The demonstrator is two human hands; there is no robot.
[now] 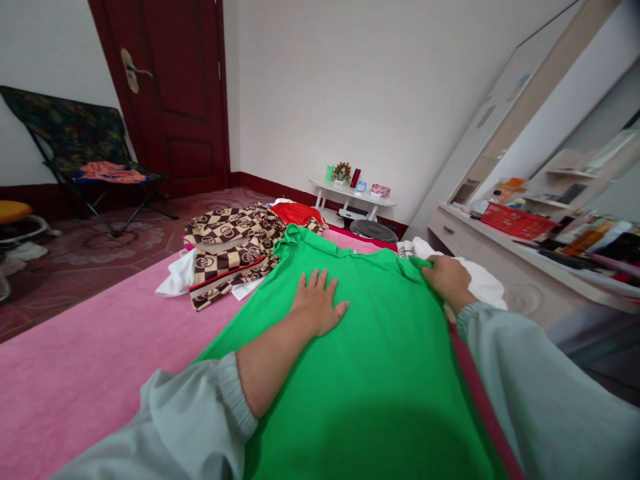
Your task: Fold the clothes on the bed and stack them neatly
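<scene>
A bright green shirt (370, 360) lies spread flat on a pink bed cover (90, 360). My left hand (317, 301) rests palm down on the shirt's upper middle, fingers stretched out and close together. At the shirt's right shoulder edge my right hand (449, 280) is curled shut, pinching the green fabric. Both arms wear pale grey-green sleeves.
A brown checked garment (227, 250), a red piece (296, 213) and white cloths (175, 277) lie heaped beyond the shirt. More white cloth (483, 280) sits under my right hand. A folding chair (83, 147), a dark red door (167, 93), a small white table (350, 197) and a cluttered dresser (505, 247) ring the bed.
</scene>
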